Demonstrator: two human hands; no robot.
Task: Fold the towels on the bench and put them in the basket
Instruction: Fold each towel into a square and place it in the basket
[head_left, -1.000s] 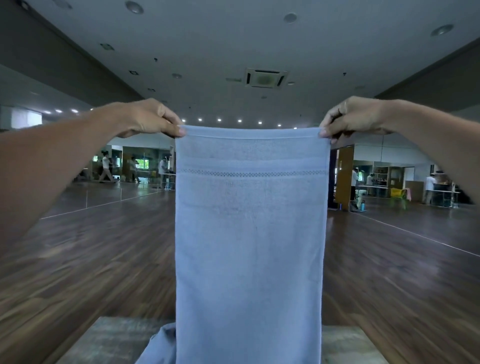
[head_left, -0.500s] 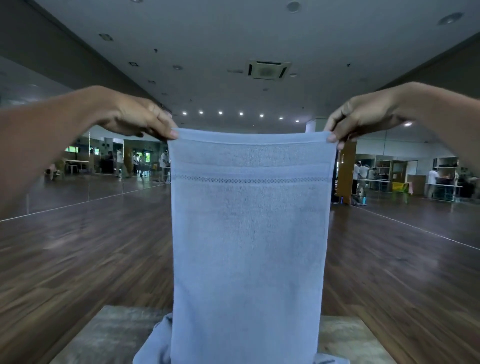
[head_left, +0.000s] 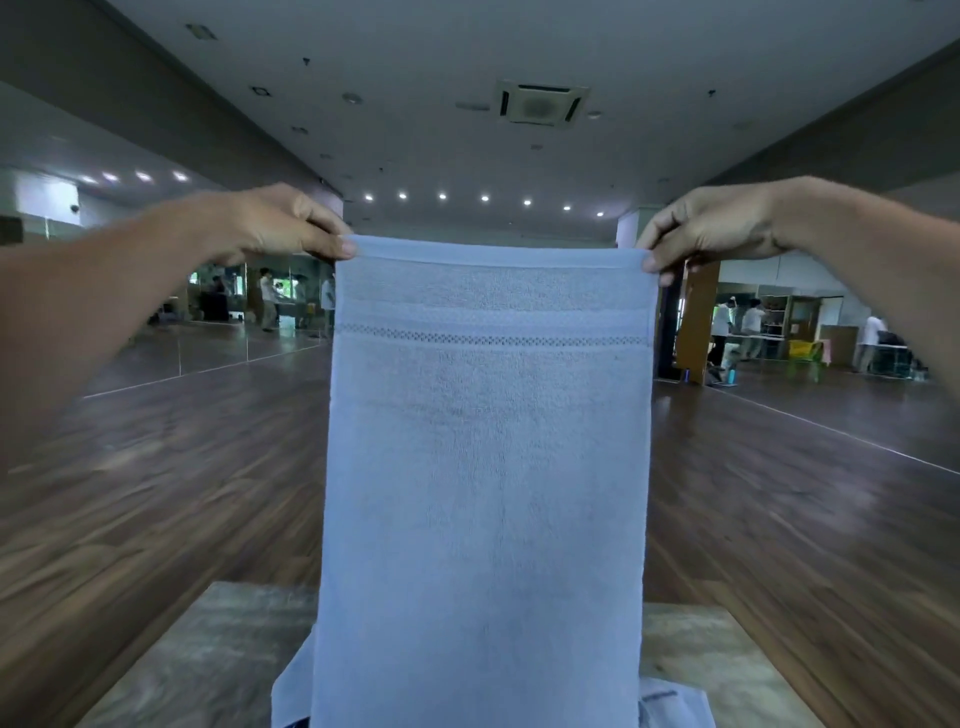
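Note:
A light blue towel (head_left: 485, 467) with a dotted woven band near its top hangs stretched out in front of me. My left hand (head_left: 275, 223) pinches its top left corner and my right hand (head_left: 706, 226) pinches its top right corner. The towel's lower part drops over the grey wooden bench (head_left: 208, 654) at the bottom of the view. More light cloth (head_left: 670, 701) lies on the bench behind the towel, mostly hidden. No basket is in view.
A dark wooden floor (head_left: 156, 493) spreads around the bench in a large hall. Far off, several people stand by tables and shelves at the back left and back right. A brown pillar (head_left: 698, 322) stands behind the towel's right edge.
The view has tilted down a little and the towel's top edge sits slightly lower. Both hands keep their hold on the top corners.

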